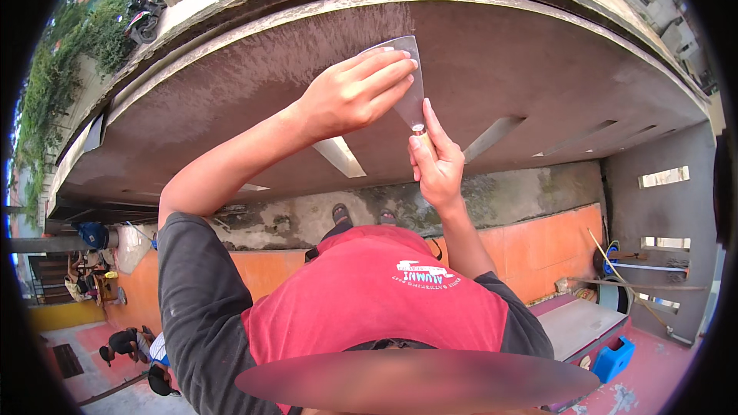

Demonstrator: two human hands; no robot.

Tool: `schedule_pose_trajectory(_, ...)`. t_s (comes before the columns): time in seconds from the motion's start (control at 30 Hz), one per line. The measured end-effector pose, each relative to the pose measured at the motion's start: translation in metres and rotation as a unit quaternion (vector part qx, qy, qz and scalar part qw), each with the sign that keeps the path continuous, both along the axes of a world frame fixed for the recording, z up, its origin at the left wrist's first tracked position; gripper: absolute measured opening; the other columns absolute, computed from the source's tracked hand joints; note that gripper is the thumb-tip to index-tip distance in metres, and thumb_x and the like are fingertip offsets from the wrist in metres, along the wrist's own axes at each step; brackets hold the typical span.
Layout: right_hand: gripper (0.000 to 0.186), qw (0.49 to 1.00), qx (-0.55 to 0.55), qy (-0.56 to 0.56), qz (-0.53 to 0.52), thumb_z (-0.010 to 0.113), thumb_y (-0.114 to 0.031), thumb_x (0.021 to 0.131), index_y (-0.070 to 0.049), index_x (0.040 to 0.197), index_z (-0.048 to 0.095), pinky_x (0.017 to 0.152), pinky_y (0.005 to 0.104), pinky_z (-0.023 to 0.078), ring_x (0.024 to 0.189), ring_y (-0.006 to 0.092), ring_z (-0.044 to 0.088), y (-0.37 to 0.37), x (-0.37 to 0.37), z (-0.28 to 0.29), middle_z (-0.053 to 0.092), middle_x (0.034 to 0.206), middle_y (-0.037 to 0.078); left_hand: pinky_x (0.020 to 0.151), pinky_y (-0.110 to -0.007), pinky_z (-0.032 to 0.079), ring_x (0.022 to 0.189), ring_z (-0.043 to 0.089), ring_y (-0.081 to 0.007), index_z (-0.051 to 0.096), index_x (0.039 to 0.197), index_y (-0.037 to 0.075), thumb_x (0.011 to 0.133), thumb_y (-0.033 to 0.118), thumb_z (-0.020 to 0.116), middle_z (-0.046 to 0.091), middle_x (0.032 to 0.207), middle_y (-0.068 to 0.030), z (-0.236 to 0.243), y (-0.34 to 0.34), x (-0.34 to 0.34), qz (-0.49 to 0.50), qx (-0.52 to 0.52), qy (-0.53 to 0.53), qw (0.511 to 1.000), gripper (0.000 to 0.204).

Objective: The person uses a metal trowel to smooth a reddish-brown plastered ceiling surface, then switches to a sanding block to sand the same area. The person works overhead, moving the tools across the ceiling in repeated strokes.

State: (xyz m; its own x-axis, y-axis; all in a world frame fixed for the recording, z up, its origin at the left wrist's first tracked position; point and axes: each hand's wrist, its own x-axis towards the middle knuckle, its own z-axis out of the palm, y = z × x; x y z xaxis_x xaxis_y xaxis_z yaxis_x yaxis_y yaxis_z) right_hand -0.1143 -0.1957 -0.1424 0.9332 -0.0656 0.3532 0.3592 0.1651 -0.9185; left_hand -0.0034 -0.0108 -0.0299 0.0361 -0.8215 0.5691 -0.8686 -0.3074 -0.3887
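Note:
My right hand [438, 167] is wrapped round the short handle of a scraper [410, 101], with a finger stretched up along it. The wide metal blade points up and away from me, against or close to the grey wall [515, 61]. Across the upper part of the blade lies my left hand [355, 91], its fingers extended and its fingertips near the blade's right edge. That hand's thumb is hidden. Left of the blade, the wall's upper part has a rough, streaked surface; to the right it looks smoother and darker.
Slanted slots [340, 157] pierce the wall below my hands. An orange tiled ledge [530, 242] runs behind me. To the right are a grey-topped bench [588, 323], a blue plastic stool [613, 360] and a pole [653, 267]. Other people [123, 346] crouch at lower left.

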Motion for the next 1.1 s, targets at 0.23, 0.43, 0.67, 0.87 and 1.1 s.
schedule_pose_trajectory(0.23, 0.057, 1.0, 0.007, -0.001, -0.011, 0.06, -0.002, 0.101, 0.002, 0.156, 0.044, 0.05, 0.0216, 0.038, 0.053, 0.0012, 0.042, 0.005, 0.01, 0.016, 0.051, 0.065, -0.008, 0.103, -0.043, 0.059, 0.12, 0.069, -0.0293, 0.075, 0.1, -0.004, 0.078, 0.007, 0.071, 0.072, 0.124, -0.0146, 0.02, -0.003, 0.009, -0.024, -0.005, -0.025, 0.999, 0.024)
schedule_pose_trajectory(0.43, 0.059, 0.998, 0.039, 0.042, -0.005, 0.06, -0.001, 0.1, 0.002, 0.156, 0.044, 0.054, 0.0204, 0.038, 0.058, 0.0001, 0.044, 0.005, -0.001, 0.024, 0.054, 0.069, -0.007, 0.103, -0.042, 0.06, 0.119, 0.071, -0.0284, 0.076, 0.1, -0.003, 0.08, 0.006, 0.071, 0.074, 0.122, -0.0153, 0.027, 0.001, 0.011, -0.043, 0.009, 0.005, 0.999, 0.023)
schedule_pose_trajectory(0.67, 0.06, 0.999, 0.02, 0.044, -0.009, 0.063, 0.0, 0.098, 0.002, 0.156, 0.045, 0.062, 0.0212, 0.042, 0.066, 0.0022, 0.047, 0.003, -0.005, 0.02, 0.057, 0.078, -0.005, 0.104, -0.04, 0.059, 0.12, 0.07, -0.0248, 0.075, 0.093, 0.0, 0.077, 0.007, 0.073, 0.074, 0.123, -0.0111, 0.019, 0.0, 0.014, -0.05, 0.0, 0.004, 0.999, 0.018)
schedule_pose_trajectory(0.87, 0.06, 0.999, -0.039, 0.017, -0.029, 0.064, 0.0, 0.098, 0.003, 0.155, 0.046, 0.071, 0.0201, 0.046, 0.073, 0.0021, 0.051, 0.002, 0.0, 0.02, 0.06, 0.08, -0.004, 0.1, -0.042, 0.061, 0.114, 0.074, -0.0275, 0.076, 0.095, -0.002, 0.081, 0.006, 0.071, 0.077, 0.117, -0.0133, 0.019, -0.003, 0.014, -0.048, -0.02, 0.025, 0.998, 0.016)
schedule_pose_trajectory(1.1, 0.06, 0.999, 0.006, 0.053, -0.006, 0.063, 0.001, 0.098, 0.003, 0.155, 0.045, 0.068, 0.0192, 0.044, 0.07, 0.0022, 0.047, 0.005, 0.001, 0.03, 0.057, 0.077, -0.004, 0.1, -0.04, 0.061, 0.114, 0.074, -0.0264, 0.075, 0.092, -0.002, 0.079, 0.007, 0.072, 0.077, 0.116, -0.0122, 0.026, -0.002, 0.013, -0.038, -0.02, 0.026, 0.999, 0.016)
